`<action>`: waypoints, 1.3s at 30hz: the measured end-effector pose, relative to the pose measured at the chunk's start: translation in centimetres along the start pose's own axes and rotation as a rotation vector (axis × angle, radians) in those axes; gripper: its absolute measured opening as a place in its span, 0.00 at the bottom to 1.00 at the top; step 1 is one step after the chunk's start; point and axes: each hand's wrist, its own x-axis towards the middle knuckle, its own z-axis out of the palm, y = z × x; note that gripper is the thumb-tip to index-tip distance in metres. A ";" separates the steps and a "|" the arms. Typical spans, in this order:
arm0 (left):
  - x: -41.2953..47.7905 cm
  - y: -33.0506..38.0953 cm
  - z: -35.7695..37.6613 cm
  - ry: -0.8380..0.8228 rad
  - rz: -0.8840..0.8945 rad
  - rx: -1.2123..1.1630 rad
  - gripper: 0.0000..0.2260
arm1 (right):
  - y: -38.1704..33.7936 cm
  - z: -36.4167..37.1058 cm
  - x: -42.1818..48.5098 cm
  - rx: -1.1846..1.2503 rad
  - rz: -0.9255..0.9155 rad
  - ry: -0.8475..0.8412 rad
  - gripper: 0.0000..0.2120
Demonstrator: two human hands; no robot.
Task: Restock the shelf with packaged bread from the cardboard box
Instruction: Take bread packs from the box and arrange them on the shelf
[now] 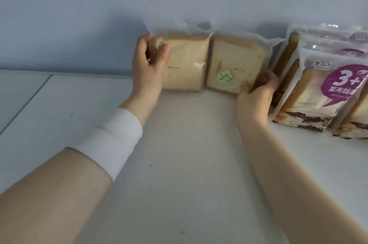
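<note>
- Placing step: the left grip (pixel 148 64) curls round the left clear bread pack (pixel 187 64), and the right grip (pixel 255 94) holds a lower corner of the right pack (pixel 235 58). Both packs stand on the shelf (pixel 179 144).
- Next, probably: square them beside the purple-labelled packs (pixel 322 88), then release.

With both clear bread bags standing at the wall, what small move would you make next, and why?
Probably release both: the left hand and right hand grip the left bag and right bag, already upright on the shelf side by side.
</note>
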 end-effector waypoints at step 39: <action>-43.1 23.4 -1.9 -1.448 0.768 0.870 0.22 | 2.0 -40.6 -36.6 -1.148 0.065 0.116 0.25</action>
